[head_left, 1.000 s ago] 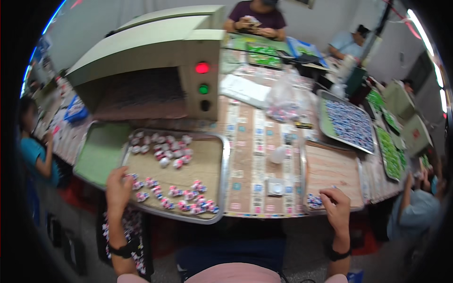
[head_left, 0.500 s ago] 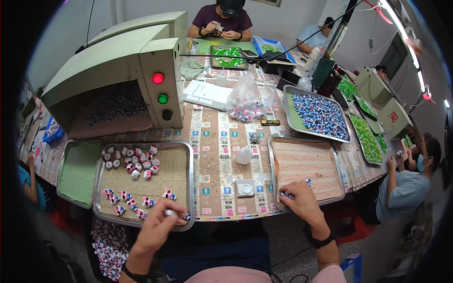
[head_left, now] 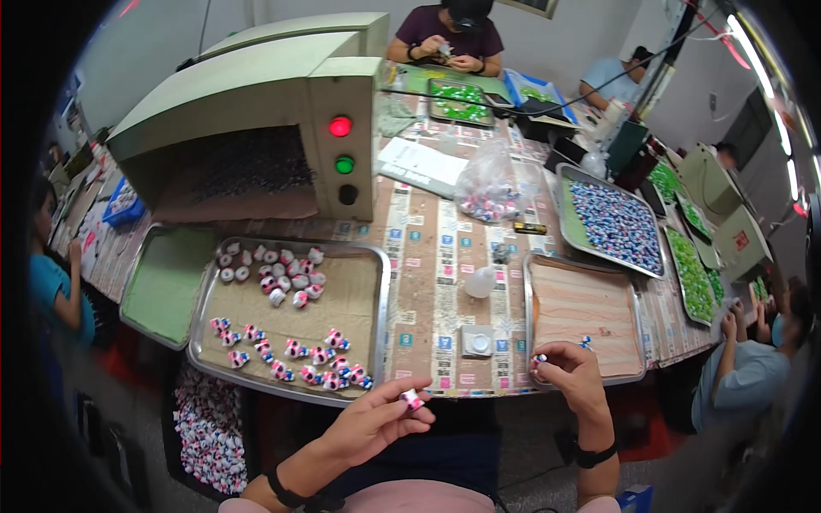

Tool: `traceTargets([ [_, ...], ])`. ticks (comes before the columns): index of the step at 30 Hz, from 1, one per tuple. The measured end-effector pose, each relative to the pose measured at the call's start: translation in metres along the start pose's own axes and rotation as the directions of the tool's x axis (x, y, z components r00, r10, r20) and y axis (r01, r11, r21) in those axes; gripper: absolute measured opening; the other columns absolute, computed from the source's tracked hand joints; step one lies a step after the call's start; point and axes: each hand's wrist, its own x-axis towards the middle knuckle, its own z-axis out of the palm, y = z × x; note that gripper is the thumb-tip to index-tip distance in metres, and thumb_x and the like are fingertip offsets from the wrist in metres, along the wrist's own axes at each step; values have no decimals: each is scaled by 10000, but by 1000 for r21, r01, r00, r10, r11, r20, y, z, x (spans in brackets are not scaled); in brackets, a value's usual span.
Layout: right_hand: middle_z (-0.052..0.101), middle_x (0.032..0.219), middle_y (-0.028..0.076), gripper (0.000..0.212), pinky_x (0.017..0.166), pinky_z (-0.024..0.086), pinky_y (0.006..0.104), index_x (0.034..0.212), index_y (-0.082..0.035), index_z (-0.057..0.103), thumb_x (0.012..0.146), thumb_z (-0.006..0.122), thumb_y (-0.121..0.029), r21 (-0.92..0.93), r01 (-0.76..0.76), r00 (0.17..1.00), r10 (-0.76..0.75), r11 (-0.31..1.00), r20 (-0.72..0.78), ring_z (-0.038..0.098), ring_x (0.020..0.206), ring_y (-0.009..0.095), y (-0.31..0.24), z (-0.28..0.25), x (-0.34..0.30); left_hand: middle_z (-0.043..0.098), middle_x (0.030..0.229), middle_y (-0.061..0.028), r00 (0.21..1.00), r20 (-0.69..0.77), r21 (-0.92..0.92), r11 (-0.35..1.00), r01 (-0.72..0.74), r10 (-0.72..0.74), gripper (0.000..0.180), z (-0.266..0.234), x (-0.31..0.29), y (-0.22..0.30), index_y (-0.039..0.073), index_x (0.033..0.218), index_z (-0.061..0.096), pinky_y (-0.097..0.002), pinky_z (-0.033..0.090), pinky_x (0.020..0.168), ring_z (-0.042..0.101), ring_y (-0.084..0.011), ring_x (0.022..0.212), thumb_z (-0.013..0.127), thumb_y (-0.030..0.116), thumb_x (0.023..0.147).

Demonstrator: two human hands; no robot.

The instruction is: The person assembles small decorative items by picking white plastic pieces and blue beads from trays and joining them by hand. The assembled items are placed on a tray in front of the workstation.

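Observation:
My left hand is palm up off the near right corner of the left tray, its fingers holding a small white-and-pink figurine head. In a pinch, my right hand has a tiny blue-and-white figurine piece over the near left corner of the right tray. Loose white-and-pink heads lie in the far part of the left tray. Nearer me in it are several figurines with heads joined to blue bodies. Another small blue piece rests beyond my right fingers.
A squeeze bottle and a small white-topped block stand between the trays. Behind are a machine with lit buttons, a bag of pieces and a full blue-and-white tray. A bin of figurines is below the table edge.
The view has turned to the left. My left hand has moved off the left tray toward the middle, turning palm up with the head. My right hand has risen from its tray with a piece.

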Motion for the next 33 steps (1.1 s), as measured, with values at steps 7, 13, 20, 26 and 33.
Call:
traceTargets([
  [7,628,1009,59,218,772,518,211,1085,23,690,869,656,26,-93,138,980,-123,986,155,635,889,99,-3,31,-1,569,1255,-147,999,-36,-38,999,4,-5,427,0,1,-3,-11,1406,416,-290,556,918,624,-233,1101,513,77,999],
  [13,637,983,34,208,721,510,209,1065,15,696,857,688,8,-112,13,998,-5,994,70,614,836,85,-11,47,8,571,1251,-141,999,-36,-75,997,-22,19,422,-4,-2,-9,-3,1381,453,-297,559,921,622,-243,1117,549,41,973],
  [20,651,921,94,176,690,517,272,1004,-13,701,835,675,26,-579,403,908,-388,709,157,647,780,169,-11,59,27,605,1198,-135,997,-77,-15,1000,26,-27,315,-9,-5,-12,9,1258,531,-289,567,888,648,-232,1070,588,31,949],
  [26,649,860,125,118,705,510,346,932,-8,702,815,692,2,-676,437,883,-428,594,195,648,788,274,-11,71,37,622,1164,-135,997,-76,-39,999,4,-7,247,-12,-6,-16,9,1171,552,-291,567,894,656,-244,1063,606,5,931],
  [33,633,828,122,124,701,500,393,920,-30,713,796,708,-28,-759,480,842,-473,440,259,634,787,308,-3,72,46,595,1192,-114,996,-91,-7,1000,22,-22,287,0,-9,-10,4,1211,534,-290,547,941,635,-214,1100,612,21,935],
])
